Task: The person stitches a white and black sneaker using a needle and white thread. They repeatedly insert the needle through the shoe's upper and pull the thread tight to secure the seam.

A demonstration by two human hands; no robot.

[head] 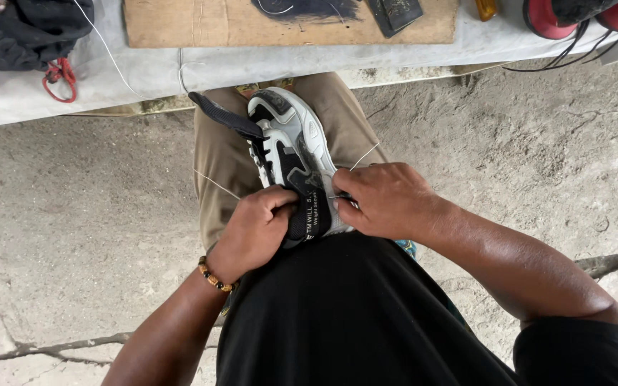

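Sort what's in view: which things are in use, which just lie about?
In use: left hand, right hand, black-and-white sneaker, white thread.
Lying about: cardboard sheet, red-handled scissors, black cloth, red earmuffs.

The scene is lit by soft, even daylight, and no single source can be made out. Shadows are faint; only a weak, diffuse one is cast on the concrete floor (pixel 73 236) beneath the knee. No glare is seen, though the pale counter (pixel 266 64) is rendered bright, close to washed out. Detail is lost in the black shirt (pixel 352 322). Focus is held sharply across the middle, and slight wide-angle bending is noticed toward the edges.
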